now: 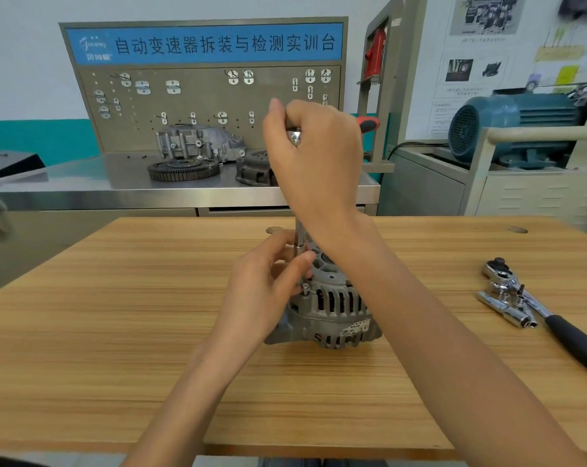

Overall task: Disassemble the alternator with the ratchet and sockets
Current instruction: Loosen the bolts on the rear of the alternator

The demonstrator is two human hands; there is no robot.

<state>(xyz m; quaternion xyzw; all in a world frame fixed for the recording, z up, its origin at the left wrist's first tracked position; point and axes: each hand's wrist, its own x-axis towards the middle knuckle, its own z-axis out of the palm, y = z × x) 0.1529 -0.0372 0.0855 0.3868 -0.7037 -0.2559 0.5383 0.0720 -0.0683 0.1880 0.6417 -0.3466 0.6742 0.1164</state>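
A grey alternator [336, 311] stands on the wooden table [117, 332], near its middle. A chrome ratchet with a red handle [368, 124] is held high above it. From the ratchet's head a long extension bar [300, 235] runs straight down to the alternator's top. My right hand [315, 153] grips the ratchet's head from above. My left hand [272, 281] pinches the lower end of the extension bar where it meets a bolt on the alternator's upper left rim. The socket itself is hidden behind my left fingers.
A second ratchet with a black handle [575, 342], a short chrome bar and loose sockets [511, 308] lie on the table at the right. Behind stand a steel bench [83, 187] with gearbox parts and a pegboard, and a blue electric motor [511, 126] at the right.
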